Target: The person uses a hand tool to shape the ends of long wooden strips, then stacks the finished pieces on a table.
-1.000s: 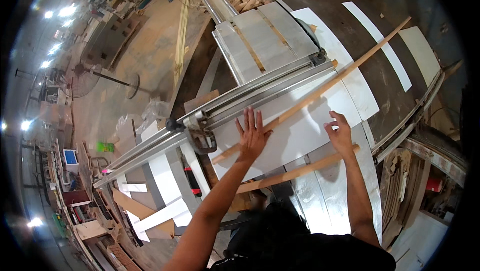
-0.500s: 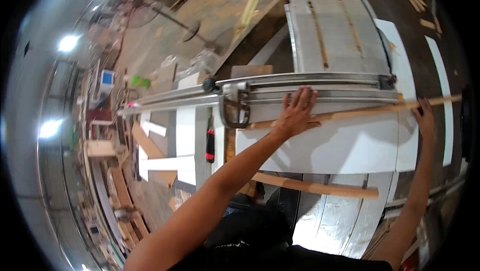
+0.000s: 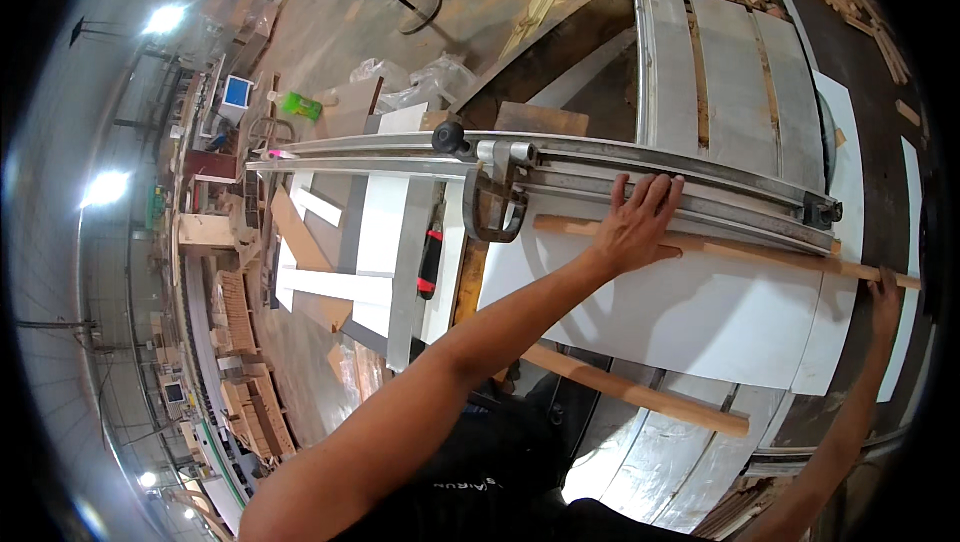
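Along the metal fence (image 3: 720, 182), left grip (image 3: 635, 227) spread over a wooden strip (image 3: 760, 254), right grip (image 3: 883, 298) pinching it

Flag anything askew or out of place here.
A white strip lies slantwise across a brown board at left, not squarely stacked; beyond the metal fence, crumpled clear plastic looks like stray litter.

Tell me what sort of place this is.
Most likely a woodworking shop: a slotted metal machine table, piled wood offcuts and the long wooden strip under the left hand suggest it.
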{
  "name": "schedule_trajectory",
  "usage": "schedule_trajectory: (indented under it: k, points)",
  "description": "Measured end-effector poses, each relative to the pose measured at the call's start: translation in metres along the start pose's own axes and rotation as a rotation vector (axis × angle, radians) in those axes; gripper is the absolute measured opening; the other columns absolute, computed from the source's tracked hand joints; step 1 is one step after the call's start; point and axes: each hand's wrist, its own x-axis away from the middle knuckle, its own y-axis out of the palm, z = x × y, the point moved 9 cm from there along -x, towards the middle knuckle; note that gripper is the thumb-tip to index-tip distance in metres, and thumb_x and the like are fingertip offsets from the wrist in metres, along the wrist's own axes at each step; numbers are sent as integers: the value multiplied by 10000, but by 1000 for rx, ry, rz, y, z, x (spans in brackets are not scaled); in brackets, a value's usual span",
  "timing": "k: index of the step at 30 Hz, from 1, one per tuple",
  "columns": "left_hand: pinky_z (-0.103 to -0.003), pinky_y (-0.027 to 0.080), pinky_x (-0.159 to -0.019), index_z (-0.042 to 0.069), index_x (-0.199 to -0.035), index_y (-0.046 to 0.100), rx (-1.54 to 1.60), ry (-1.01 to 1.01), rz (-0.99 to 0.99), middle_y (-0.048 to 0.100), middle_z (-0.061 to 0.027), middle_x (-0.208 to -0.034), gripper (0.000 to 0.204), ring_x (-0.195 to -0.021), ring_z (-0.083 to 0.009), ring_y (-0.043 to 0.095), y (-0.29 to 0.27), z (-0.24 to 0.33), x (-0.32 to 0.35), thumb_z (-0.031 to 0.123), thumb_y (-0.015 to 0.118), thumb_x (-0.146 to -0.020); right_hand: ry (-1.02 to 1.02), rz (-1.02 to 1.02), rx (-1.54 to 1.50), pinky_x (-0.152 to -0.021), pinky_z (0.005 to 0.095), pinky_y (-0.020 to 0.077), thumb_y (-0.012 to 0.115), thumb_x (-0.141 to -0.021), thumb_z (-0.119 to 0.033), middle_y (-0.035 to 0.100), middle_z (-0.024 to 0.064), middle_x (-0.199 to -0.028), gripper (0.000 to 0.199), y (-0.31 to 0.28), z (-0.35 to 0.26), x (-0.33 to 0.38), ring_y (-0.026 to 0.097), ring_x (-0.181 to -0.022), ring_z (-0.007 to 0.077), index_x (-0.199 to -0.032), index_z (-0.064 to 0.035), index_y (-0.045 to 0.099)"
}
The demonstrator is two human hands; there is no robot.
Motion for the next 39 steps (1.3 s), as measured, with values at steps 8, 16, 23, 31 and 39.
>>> schedule_trajectory:
  k: [8,16,23,31,39]
  points:
    - [-516,252,-996,65,-1356,411,-5,44,47,457,-107,-1250,798,-1179,-275,422,-7,-3,-6,335,777,-700,-25,4,-110,-1009,379,425,674,-877,-135,602,184,-1218,386,0,-10,18,559,-1151,313,-1217,26,589]
    - [-532,227,-1011,65,-1368,390,24,2,14,434,-129,-1273,759,-1203,-295,400,-5,1,-7,207,755,-718,-49,58,-207,-969,366,445,678,-862,-83,614,175,-1134,363,-2,-28,18,582,-1078,288,-1188,52,592]
    - [-535,220,-1019,57,-1379,381,-9,-4,-13,434,-131,-1278,771,-1211,-294,398,-5,-2,-4,234,755,-727,7,-17,-85,-1017,381,408,699,-834,-107,589,186,-1245,417,-7,-70,18,552,-1160,321,-1208,39,586]
    - [-505,225,-1023,25,-1376,409,-268,119,153,429,-113,-1297,805,-1221,-261,391,8,1,1,537,622,-793,91,-32,-132,-1029,366,407,722,-816,-125,587,166,-1258,448,5,-44,12,540,-1185,306,-1224,1,585]
    - [-510,217,-1022,27,-1357,418,-96,64,128,426,-126,-1298,808,-1230,-274,386,3,3,0,431,719,-725,36,-4,-59,-1027,362,414,733,-824,-172,576,152,-1287,471,6,-43,15,546,-1179,298,-1241,-11,584]
